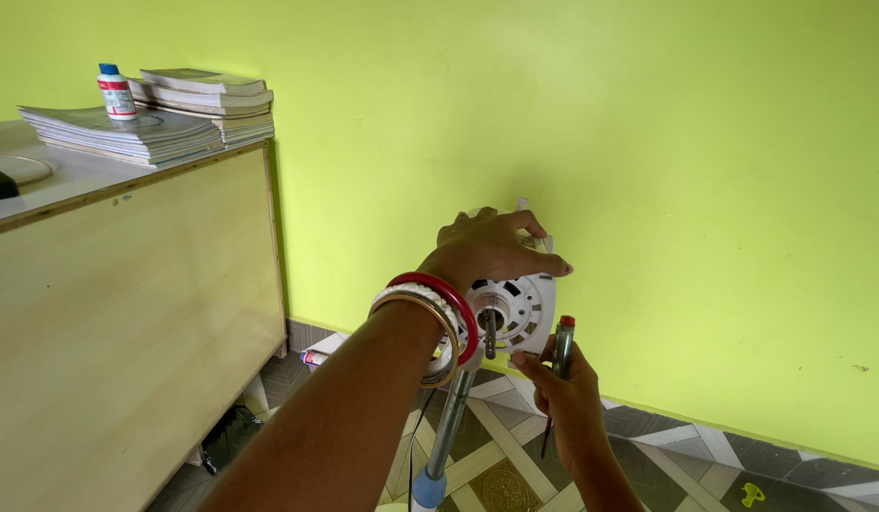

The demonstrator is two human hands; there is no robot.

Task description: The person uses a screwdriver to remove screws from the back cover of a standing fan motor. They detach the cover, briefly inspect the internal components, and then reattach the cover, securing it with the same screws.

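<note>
The left hand (492, 251) is clasped over the top of a white fan motor housing (515, 308), fingers curled round its upper rim and gripping it; red, white and metal bangles (430, 318) ring the wrist just behind. Under the palm the housing's slotted round face shows, with a dark metal shaft (491, 334) sticking out of its middle. Below that hand a metal stand pole (449, 427) runs down from the housing toward the patterned tile floor (515, 474). The right hand (567, 398) sits just below and beside the housing, closed round a screwdriver (562, 346) held upright, its red cap above the fingers, close to the housing's lower edge. Far off past the left forearm stands a wooden desk (127, 313) carrying stacked books (174, 118) and a small white bottle (114, 92)
</note>
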